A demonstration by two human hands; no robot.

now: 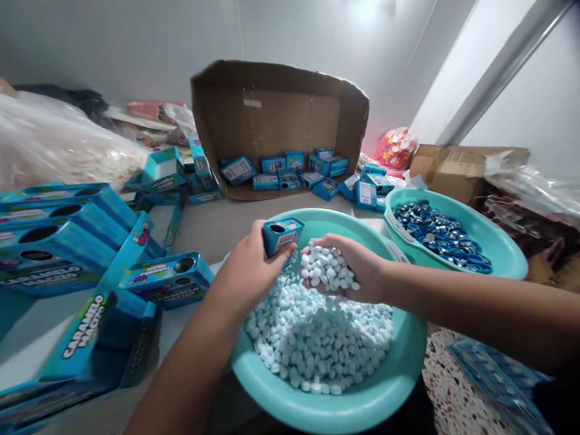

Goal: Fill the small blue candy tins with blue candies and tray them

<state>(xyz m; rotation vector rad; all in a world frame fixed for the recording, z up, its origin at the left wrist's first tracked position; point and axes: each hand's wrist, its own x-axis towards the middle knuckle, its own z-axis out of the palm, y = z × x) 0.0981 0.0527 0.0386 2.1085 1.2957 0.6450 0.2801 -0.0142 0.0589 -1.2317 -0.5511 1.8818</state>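
My left hand grips a small blue candy box with a round hole in its top, held over a teal basin. The basin holds a heap of small white and pale blue candies. My right hand is cupped palm up just right of the box, with a scoop of those candies lying in it. The box and the cupped hand almost touch.
A second teal basin at the right holds dark blue round caps. An open cardboard carton lies behind with several small blue boxes. Large blue display boxes crowd the left. A clear plastic bag sits far left.
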